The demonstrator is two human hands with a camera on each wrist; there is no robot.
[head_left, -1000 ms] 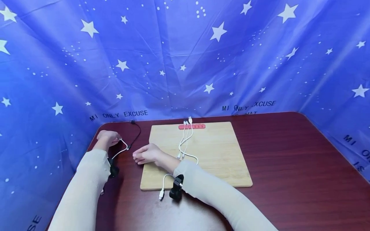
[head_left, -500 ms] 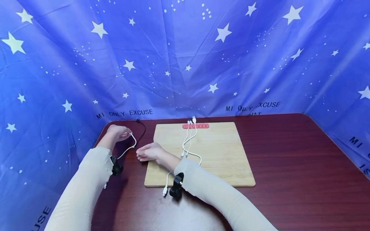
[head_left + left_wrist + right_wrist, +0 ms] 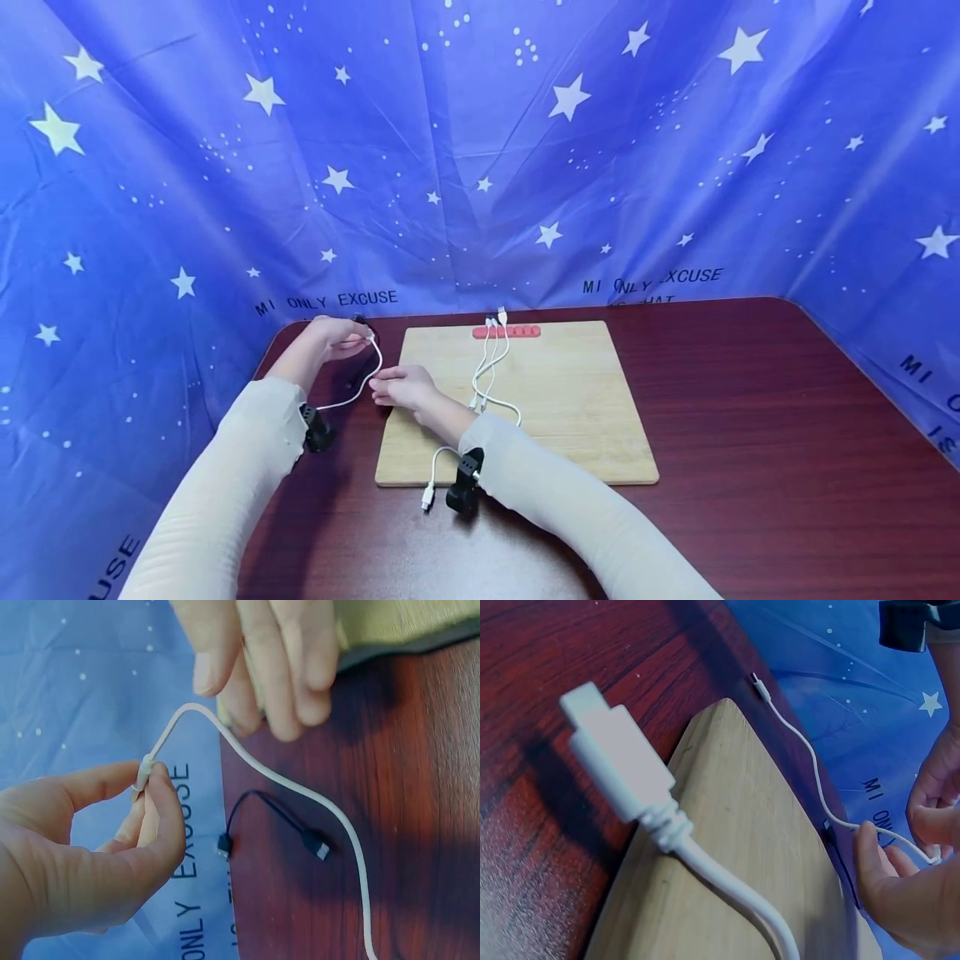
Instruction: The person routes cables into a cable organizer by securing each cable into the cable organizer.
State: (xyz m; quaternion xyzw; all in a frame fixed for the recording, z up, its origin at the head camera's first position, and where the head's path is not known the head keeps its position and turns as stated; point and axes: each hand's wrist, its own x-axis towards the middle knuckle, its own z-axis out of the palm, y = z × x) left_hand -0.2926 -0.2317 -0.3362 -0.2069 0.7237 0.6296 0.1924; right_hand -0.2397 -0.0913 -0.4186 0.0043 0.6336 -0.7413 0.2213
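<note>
My left hand (image 3: pixel 337 335) pinches one end of a white cable (image 3: pixel 322 796) between thumb and fingertips, above the table's far left part. A small white plug (image 3: pixel 145 772) shows at that pinch, and the cable arcs away from it over the table. My right hand (image 3: pixel 403 388) hovers over the board's left edge with its fingers extended, close beside the cable. In the right wrist view its thumb overlaps the white cable, whose other plug (image 3: pixel 760 688) lies on the table. Beneath the hands lies a short black cable (image 3: pixel 316 844).
A wooden board (image 3: pixel 577 400) lies mid-table, with a red cable holder (image 3: pixel 527 332) along its far edge. Several white cables run from the holder over the board. One white plug (image 3: pixel 427 498) sticks out past the near edge. A starry blue curtain (image 3: pixel 450 125) surrounds the table.
My left hand has moved right and away from me, drawing the white cable along toward my right hand. The right hand has shifted slightly right and farther from me.
</note>
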